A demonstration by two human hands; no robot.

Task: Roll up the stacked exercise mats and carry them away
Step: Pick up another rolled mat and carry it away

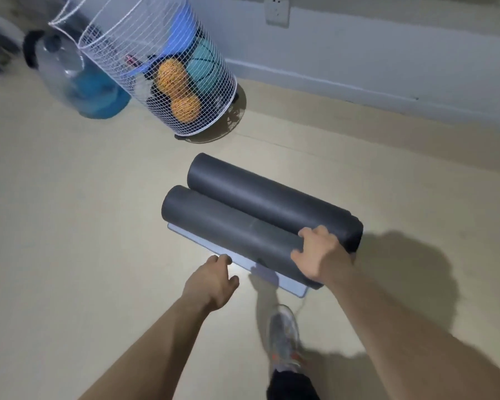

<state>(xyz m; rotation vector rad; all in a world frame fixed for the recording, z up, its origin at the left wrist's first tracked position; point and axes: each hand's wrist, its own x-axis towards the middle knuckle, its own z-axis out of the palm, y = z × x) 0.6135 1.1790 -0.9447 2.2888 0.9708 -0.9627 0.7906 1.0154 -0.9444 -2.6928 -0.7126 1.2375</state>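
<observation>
Two dark grey rolled mats lie side by side on the floor, the far roll [269, 197] and the near roll [228, 229]. A pale blue flat strip of mat [240, 259] sticks out from under the near roll toward me. My right hand [319, 255] grips the right end of the near roll, fingers curled over its top. My left hand [214, 280] hovers just before the blue strip's edge, fingers loosely bent, holding nothing.
A white wire basket [162, 67] with orange and teal balls stands at the back left, next to a clear water jug [78, 79]. A grey wall [387, 59] runs behind the mats. My shoe [283, 336] is on the beige floor below the mats.
</observation>
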